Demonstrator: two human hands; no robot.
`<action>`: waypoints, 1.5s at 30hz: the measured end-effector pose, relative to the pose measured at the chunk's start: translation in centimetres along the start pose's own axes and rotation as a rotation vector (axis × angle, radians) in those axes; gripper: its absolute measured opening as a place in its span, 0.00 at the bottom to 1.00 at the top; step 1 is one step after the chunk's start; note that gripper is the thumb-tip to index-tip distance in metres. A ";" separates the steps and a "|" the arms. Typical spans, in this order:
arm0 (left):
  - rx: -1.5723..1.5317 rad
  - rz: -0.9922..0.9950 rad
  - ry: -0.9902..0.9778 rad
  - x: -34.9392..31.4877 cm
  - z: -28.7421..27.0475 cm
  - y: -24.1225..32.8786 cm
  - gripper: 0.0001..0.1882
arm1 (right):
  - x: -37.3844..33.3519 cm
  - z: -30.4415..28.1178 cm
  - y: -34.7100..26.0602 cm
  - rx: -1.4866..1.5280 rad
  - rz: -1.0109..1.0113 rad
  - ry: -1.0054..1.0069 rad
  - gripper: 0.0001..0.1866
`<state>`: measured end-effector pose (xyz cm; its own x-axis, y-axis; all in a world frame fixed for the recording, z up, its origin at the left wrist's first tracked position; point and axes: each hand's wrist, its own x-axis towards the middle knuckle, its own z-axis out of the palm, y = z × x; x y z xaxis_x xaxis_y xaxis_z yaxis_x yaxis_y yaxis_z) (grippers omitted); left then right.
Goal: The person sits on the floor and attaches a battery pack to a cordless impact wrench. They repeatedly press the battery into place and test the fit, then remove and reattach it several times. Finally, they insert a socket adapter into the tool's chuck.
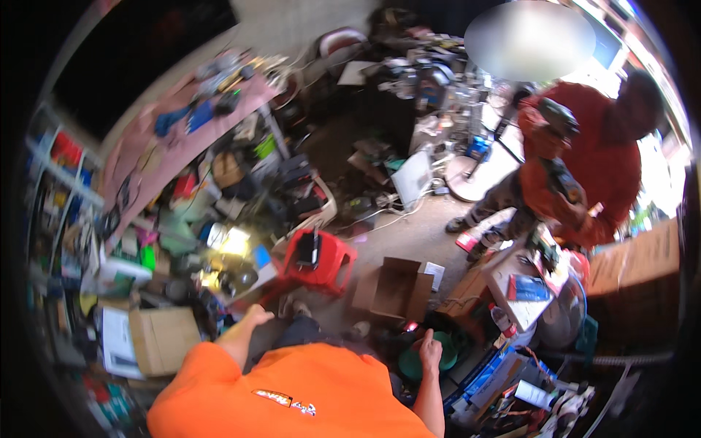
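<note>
My left hand (257, 316) is held out at waist height, near a lit, cluttered low surface and a red plastic stool (321, 264). Motion blur smears its fingers, and I see no object in it. My right hand (431, 353) is raised in front of a green round container (410, 363). One digit points up while the others look curled; whatever they may hold is hidden. A small red glow (412, 326) shows just left of that hand. Ahead of me, between both hands, an open cardboard box (394, 289) stands on the floor.
A person in a red top (602, 157) stands at the right beside a small white table (515, 296). Left lie a flattened cardboard piece (164, 341) and a pink-topped table (150, 164) over piled goods. White cables (398, 219) cross the floor. Crates and tools (496, 376) crowd my right.
</note>
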<state>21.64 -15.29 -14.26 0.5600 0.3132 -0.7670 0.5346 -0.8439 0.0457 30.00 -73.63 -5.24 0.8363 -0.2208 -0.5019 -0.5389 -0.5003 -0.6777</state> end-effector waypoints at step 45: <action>-1.044 -0.043 -0.250 -4.9 8.4 -17.5 0.15 | -17.9 15.4 3.1 0.178 0.408 -0.048 0.14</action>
<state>4.26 -5.72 -16.67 0.4456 0.1362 -0.8848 0.8935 -0.0072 0.4489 11.80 -58.38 -6.67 0.5484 -0.3284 -0.7691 -0.8362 -0.2273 -0.4991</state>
